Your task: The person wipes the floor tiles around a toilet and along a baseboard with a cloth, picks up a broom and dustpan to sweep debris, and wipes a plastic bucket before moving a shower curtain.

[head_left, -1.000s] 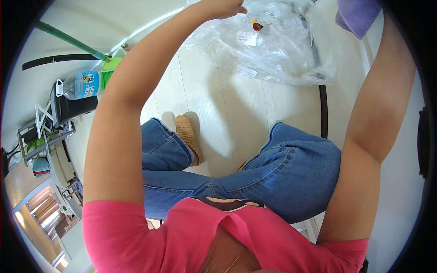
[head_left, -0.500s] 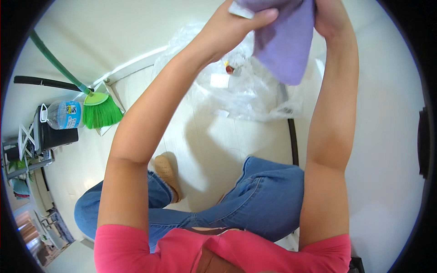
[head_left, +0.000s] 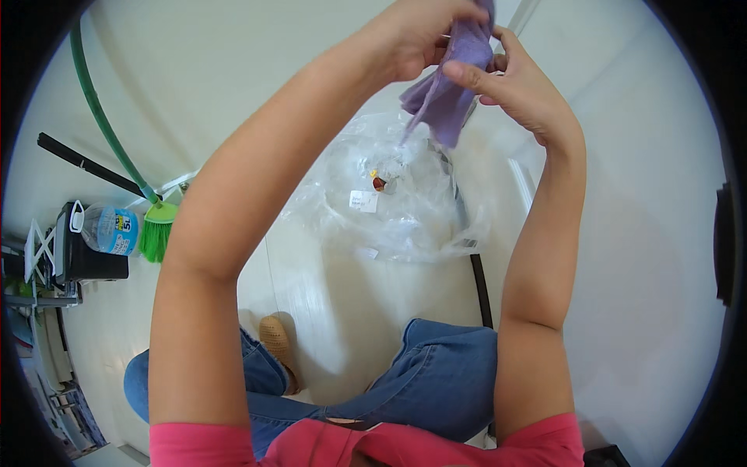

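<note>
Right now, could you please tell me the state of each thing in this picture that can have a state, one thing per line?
Purple cloth: crumpled, held up by both hands.
Left hand: closed on the cloth's top.
Right hand: fingers on the cloth's side.
Clear plastic bag: crumpled, lying on the floor.
Water bottle: lying on its side on a black box.
Green broom: bristles down, leaning.

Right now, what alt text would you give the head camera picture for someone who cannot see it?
Seen from above, a person's left hand and right hand hold a purple cloth up over a crumpled clear plastic bag on a pale floor. Below are bent knees in jeans; at the left stand a green broom and a water bottle.
</note>
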Action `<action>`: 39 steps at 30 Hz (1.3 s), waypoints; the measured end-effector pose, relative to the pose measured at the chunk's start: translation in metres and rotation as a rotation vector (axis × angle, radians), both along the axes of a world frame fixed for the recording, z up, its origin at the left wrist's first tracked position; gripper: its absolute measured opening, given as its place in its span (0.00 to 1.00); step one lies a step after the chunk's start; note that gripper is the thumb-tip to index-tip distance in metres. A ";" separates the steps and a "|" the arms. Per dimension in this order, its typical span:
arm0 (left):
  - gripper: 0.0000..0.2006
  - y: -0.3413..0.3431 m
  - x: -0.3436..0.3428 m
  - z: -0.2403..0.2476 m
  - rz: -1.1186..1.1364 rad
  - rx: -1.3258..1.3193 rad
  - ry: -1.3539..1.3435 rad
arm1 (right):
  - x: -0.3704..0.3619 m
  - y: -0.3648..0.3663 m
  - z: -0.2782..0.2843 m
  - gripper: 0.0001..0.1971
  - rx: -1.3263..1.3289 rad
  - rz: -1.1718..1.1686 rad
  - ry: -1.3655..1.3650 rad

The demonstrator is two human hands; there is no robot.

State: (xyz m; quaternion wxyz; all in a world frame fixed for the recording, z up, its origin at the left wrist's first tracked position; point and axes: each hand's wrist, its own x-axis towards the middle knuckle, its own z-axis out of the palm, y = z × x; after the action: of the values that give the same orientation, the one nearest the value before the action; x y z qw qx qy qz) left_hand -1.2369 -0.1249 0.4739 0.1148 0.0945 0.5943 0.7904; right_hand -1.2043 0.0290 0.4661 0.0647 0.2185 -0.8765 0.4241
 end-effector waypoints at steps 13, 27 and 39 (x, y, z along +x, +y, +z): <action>0.22 -0.030 -0.006 -0.010 0.215 -0.263 0.432 | -0.021 0.028 -0.004 0.12 -0.136 -0.038 -0.022; 0.09 -0.049 -0.009 -0.134 -0.094 -0.856 0.240 | -0.005 0.036 0.020 0.12 -0.399 -0.249 0.237; 0.36 -0.007 0.001 -0.153 -0.024 -1.138 0.537 | 0.009 0.030 0.014 0.11 -0.142 -0.183 0.240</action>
State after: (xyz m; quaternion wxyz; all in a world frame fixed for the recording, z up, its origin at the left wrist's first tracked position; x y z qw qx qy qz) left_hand -1.2359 -0.1315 0.3205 0.0026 0.2203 0.9289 0.2978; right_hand -1.1952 0.0588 0.4798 0.2224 0.1818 -0.8465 0.4482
